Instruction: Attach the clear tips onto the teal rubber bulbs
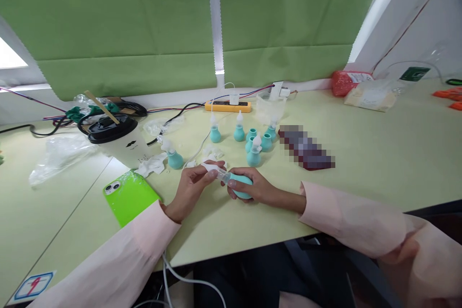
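My right hand (252, 184) is wrapped round a teal squeeze bulb (242, 186), which lies tilted with its mouth to the left. A clear nozzle (223, 175) joins the bulb's mouth, and my left hand (195, 183) pinches the nozzle's white tip (210, 167) between thumb and fingers. Just beyond stands a teal bulb with a clear nozzle (253, 156). Several more bulbs are grouped behind it, some with open mouths, such as one bare bulb (266, 142). Another bulb (175, 160) with a nozzle leans to the left of my hands.
A green phone (130, 197) lies by my left sleeve, near a lidded cup (122, 142) with a straw. Crumpled tissue (151, 164) sits beside them. At right is a blurred-out dark red phone-like object (306, 148). A yellow power strip (227, 107) and clear tub (270, 108) stand at the back.
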`<state>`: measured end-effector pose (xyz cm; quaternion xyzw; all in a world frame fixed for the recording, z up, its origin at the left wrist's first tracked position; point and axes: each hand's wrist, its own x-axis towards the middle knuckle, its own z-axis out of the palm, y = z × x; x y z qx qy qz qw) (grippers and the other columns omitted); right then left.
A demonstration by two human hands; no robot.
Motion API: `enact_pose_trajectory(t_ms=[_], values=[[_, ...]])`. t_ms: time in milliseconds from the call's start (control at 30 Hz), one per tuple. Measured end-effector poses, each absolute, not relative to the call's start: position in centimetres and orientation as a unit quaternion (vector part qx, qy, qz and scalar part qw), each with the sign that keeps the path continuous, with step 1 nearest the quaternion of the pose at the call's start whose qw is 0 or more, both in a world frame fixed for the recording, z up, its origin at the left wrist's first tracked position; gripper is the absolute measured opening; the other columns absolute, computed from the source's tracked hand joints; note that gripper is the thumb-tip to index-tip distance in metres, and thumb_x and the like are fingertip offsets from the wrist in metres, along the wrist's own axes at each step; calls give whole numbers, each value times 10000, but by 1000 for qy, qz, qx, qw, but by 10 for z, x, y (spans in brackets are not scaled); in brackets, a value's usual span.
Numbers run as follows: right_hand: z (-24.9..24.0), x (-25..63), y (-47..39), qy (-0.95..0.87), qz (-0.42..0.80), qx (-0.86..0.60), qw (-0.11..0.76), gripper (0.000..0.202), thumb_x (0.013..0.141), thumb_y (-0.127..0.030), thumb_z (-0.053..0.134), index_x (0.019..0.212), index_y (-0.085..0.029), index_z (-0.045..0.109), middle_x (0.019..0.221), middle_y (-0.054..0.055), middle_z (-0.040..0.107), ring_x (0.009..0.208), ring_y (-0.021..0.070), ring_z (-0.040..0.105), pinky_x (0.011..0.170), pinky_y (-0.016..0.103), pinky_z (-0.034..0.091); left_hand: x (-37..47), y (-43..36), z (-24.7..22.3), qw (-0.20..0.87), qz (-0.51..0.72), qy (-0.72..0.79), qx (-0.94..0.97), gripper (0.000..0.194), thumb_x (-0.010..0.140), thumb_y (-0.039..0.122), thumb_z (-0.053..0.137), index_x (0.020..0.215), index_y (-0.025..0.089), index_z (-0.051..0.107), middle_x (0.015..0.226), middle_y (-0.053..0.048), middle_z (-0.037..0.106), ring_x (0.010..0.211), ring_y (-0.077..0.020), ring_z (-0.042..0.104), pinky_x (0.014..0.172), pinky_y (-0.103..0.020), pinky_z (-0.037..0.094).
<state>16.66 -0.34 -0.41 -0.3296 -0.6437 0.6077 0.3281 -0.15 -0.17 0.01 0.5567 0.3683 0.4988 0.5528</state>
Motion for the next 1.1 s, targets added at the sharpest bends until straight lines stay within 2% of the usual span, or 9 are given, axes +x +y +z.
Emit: enact_pose_trajectory(t_ms=[167,333,567,667,767,867,1000,1100], values=[[-7,165,-6,-633,601,-351,340,290,730,-436,491,724,-146,495,550,-41,469,357,15,339,294,135,248,-3,1,-5,521,511,370,575,154,695,281,586,712,157,674,953,-67,605,894,-207,528,810,-312,409],[-10,165,-6,-581,663,-353,314,310,726,-458,495,780,-153,498,555,-42,458,345,14,307,288,138,211,-6,3,-3,507,479,355,623,194,729,285,547,717,142,678,918,-79,578,908,-206,505,809,-304,414],[-12,168,-2,-533,742,-281,296,278,746,-422,495,788,-148,501,527,-51,436,340,12,289,294,136,191,-7,3,0,550,450,319,627,234,742,303,527,689,131,678,967,-95,560,850,-203,533,759,-325,447],[-12,169,1,-525,747,-268,306,283,767,-414,456,788,-137,509,534,-33,462,345,25,326,293,144,209,-6,4,-2,579,463,305,598,211,739,290,538,723,130,675,944,-91,571,845,-203,532,757,-334,445],[-12,169,3,-523,754,-250,309,300,795,-398,394,810,-124,516,558,-9,491,362,47,374,297,160,250,-6,5,-4,617,464,285,568,211,758,272,522,849,135,653,913,-82,589,827,-192,538,769,-345,433],[-12,169,4,-537,741,-250,316,255,793,-364,414,827,-131,512,614,0,513,375,47,394,309,165,293,-5,6,-4,630,452,269,571,243,786,263,484,957,142,607,913,-78,599,749,-170,561,766,-361,424],[-13,169,3,-558,720,-257,324,230,777,-366,453,838,-150,507,686,6,519,429,51,422,324,160,343,-5,4,-2,607,428,270,613,253,789,248,479,994,138,578,818,-59,622,653,-159,575,767,-377,411],[-12,170,2,-579,699,-264,327,227,757,-366,489,856,-161,502,713,10,516,487,66,456,336,159,377,-5,3,-1,562,416,296,650,259,760,210,523,1002,137,583,767,-38,627,684,-156,567,783,-341,404]])
